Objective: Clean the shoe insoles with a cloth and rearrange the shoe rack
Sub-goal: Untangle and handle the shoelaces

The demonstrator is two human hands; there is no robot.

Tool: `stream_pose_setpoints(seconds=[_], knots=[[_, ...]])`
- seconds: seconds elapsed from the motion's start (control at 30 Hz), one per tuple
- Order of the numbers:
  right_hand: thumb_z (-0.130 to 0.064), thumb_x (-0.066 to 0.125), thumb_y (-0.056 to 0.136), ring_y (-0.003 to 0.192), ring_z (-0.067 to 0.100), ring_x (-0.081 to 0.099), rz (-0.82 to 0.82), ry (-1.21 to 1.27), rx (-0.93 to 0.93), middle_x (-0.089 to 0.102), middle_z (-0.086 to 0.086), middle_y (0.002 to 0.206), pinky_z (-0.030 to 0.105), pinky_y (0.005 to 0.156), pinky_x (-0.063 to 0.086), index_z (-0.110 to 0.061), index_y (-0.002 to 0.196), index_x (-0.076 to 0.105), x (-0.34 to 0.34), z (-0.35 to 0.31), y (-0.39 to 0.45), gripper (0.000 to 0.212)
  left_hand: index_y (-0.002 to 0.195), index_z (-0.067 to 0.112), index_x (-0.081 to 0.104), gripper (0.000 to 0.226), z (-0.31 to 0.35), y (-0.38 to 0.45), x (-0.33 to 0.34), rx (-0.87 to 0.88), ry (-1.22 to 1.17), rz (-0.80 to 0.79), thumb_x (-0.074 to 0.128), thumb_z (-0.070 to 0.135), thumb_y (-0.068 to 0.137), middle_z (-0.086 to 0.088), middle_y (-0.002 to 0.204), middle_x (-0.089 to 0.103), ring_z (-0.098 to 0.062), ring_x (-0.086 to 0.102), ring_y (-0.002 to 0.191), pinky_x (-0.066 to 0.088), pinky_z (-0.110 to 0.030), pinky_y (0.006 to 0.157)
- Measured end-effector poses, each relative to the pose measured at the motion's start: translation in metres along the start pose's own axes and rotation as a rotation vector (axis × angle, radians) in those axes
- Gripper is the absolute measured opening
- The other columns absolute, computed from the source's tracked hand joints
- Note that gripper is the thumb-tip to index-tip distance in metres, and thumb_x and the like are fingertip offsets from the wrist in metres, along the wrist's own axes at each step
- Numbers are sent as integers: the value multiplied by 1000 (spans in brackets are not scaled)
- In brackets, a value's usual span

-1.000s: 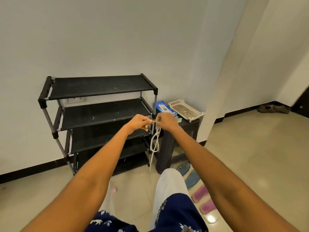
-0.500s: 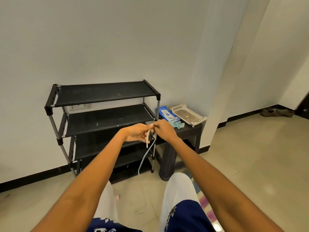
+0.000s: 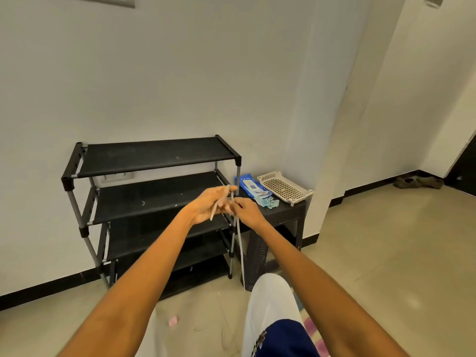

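A black shoe rack (image 3: 154,155) with bare shelves stands against the wall. In front of it both my hands work a thin pale lace (image 3: 240,243). The lace loops over the fingers of my left hand (image 3: 210,206), and my right hand (image 3: 246,211) pinches it beside the left. One long end hangs down toward the floor. A crumpled teal cloth (image 3: 268,202) lies on the low black table (image 3: 286,215) to the right of the rack. Part of a pink insole (image 3: 310,328) shows on the floor at my right leg.
On the low table lie a blue wipes pack (image 3: 251,186) and a beige perforated tray (image 3: 284,186). A pair of dark shoes (image 3: 418,182) sits by the far wall at the right. A small pink object (image 3: 172,321) lies on the tiled floor.
The view has tilted up, so the insoles on the floor have mostly left the frame. The lace's hanging loop has come undone into one long strand, now wound over my left fingers.
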State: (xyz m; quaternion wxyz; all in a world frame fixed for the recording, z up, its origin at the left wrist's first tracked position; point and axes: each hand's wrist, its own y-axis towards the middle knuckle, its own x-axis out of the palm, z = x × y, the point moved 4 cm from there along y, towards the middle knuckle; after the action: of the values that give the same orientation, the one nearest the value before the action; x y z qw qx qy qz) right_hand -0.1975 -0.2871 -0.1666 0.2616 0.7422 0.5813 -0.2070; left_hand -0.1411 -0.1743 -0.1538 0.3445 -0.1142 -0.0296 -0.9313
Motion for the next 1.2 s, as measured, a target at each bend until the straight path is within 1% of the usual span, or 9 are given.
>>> stream_pose_setpoints(seconds=[0.13,0.23,0.43,0.57,0.7,0.87,1.0,1.1,1.2], knots=[[-11,41,97,79,14,57,81,-33,-31,66,12,93,27,74,46,-4,103,64,-3,-5,4,25,108,5,59,37,-10,-4,5,-108,-111,-164,37,34,98,-12,86,63,-22,65,77,55,-36,78],[-18,41,99,78,13,56,74,-123,-118,66,10,89,29,73,45,-6,98,66,-10,-5,1,28,91,7,59,53,-9,-3,6,-136,-143,-151,29,51,97,-8,72,60,-20,61,68,52,-37,77],[-27,45,98,74,13,52,44,-291,-79,55,-1,79,27,68,38,-14,89,64,-11,6,2,25,80,13,54,32,-6,4,3,-25,77,102,38,31,101,5,52,35,-6,29,42,27,-18,40],[-27,42,99,79,21,54,-4,-476,42,57,9,85,33,69,41,-9,92,64,-12,28,3,29,84,12,58,30,-5,5,-1,32,26,197,38,24,101,2,57,48,-9,44,51,42,-23,55],[-26,45,98,75,21,53,85,-360,91,51,6,80,31,66,38,-16,84,63,-15,30,7,25,110,5,64,25,-21,7,-8,-5,118,180,43,13,99,-5,76,64,-14,61,68,55,-32,76],[-22,39,100,87,26,62,28,-412,107,67,11,92,38,78,48,-12,108,62,-12,34,6,27,116,10,61,30,-28,12,-4,71,-1,232,36,8,100,0,63,52,-8,43,51,42,-21,51],[-18,43,97,91,29,63,9,-472,157,69,13,95,39,78,49,-12,104,64,-13,49,9,23,107,9,59,27,-34,18,-1,79,-52,247,32,9,101,3,59,45,-6,34,45,32,-19,45],[-12,48,92,95,27,60,-56,-344,134,66,13,101,38,82,47,-11,107,64,-12,50,14,21,96,11,57,25,-35,21,-1,14,59,215,32,10,100,3,57,42,-6,31,44,28,-18,42],[-13,52,92,103,18,58,-75,15,68,63,9,113,26,87,44,-14,130,52,-13,32,14,39,94,11,57,26,-34,23,-6,-62,305,156,32,11,100,3,59,43,-7,33,47,30,-18,44]])
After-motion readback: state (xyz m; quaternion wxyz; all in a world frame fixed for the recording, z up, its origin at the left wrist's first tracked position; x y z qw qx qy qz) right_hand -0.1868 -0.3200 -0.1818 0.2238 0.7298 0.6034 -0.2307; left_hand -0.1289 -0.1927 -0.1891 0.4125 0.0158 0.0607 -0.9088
